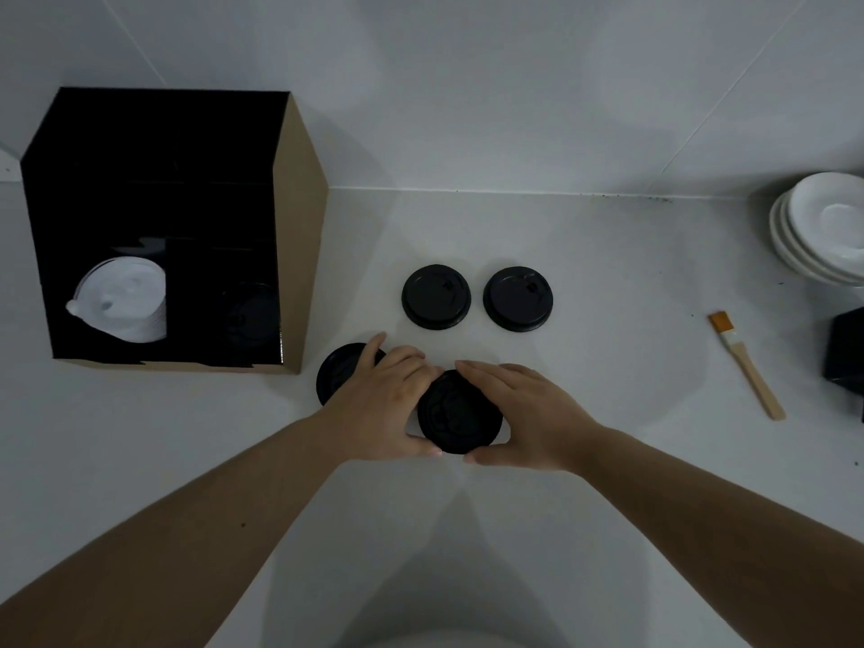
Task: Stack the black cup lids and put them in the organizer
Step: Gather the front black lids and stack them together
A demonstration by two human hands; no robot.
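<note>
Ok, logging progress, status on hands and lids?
Left hand and right hand both clasp one black lid. Three lids loose on counter. Organizer path unblocked.

Both forearms enter bare from the 7 and 5 o'clock corners with no sleeves, watch or rings, the left hand [381,404] and right hand [528,416] ungloved, fingers [472,367] with short, plain nails.

Head view — looks steeply down, close over the white counter [584,460].
</note>
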